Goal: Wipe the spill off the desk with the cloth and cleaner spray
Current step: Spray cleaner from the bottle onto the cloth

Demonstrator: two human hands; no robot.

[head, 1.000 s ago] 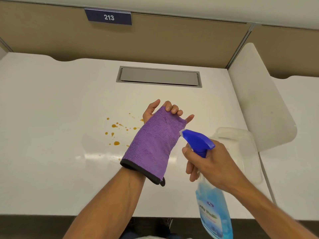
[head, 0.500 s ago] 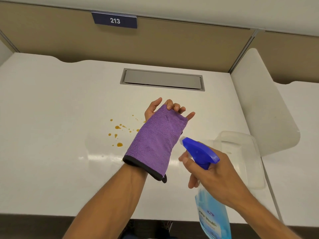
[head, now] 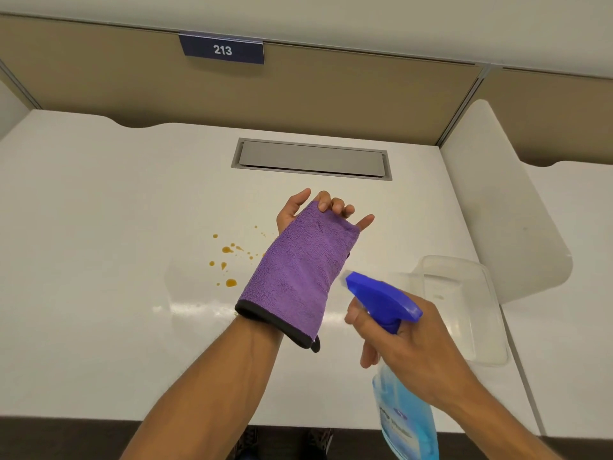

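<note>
A purple cloth (head: 297, 273) with a dark hem lies draped over my upturned left hand (head: 326, 207), whose fingertips curl over its far edge. My right hand (head: 404, 343) grips a spray bottle (head: 403, 410) of blue cleaner by the neck. Its blue nozzle head (head: 378, 298) points at the cloth from close on the right. Several orange-brown drops of the spill (head: 229, 260) dot the white desk (head: 99, 260), just left of the cloth.
A clear plastic tray (head: 464, 310) sits on the desk to the right of the bottle. A grey cable flap (head: 311, 159) is set into the desk at the back. A white divider panel (head: 504, 207) rises on the right. The desk's front edge runs below my forearms.
Both hands hold nearly the same pose. My right hand has edged the nozzle slightly closer to the cloth, and the view has tilted a little.
</note>
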